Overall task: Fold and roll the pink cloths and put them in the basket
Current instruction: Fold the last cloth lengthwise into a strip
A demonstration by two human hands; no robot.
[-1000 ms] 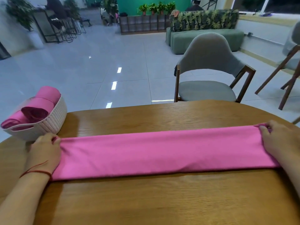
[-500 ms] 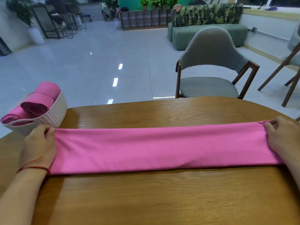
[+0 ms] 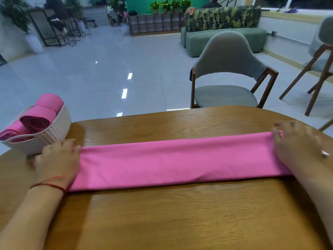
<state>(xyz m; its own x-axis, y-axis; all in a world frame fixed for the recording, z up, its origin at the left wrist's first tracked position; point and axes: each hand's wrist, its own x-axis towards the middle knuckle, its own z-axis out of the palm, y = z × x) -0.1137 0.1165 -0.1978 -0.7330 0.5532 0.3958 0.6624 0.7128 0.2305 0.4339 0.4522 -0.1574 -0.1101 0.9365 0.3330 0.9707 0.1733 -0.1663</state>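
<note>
Since half a second ago the left hand (image 3: pixel 55 163) is seen shifted slightly inward along the cloth (image 3: pixel 180 159), its fingers now loosened and laid flatter, while the right hand (image 3: pixel 295 147) is blurred by motion at the opposite end. The cloth, a smooth matte pink fabric folded into a long flat band, is stretched from 9 o'clock to 3 o'clock across the table (image 3: pixel 180 213), whose surface is grained golden-brown wood with a rounded far edge. The left hand is pressed palm-down on the band's left end, fingers spread; a thin red string (image 3: pixel 48 184) is worn at that wrist. The right hand is laid over the right end with fingers curved; whether the fabric is pinched there cannot be told. At 10 o'clock, just beside the left hand, a white woven-pattern plastic basket (image 3: pixel 54 130) is set on the table, and rolls (image 3: pixel 39 118) of pink cloth are held in it, one showing its spiral end.
</note>
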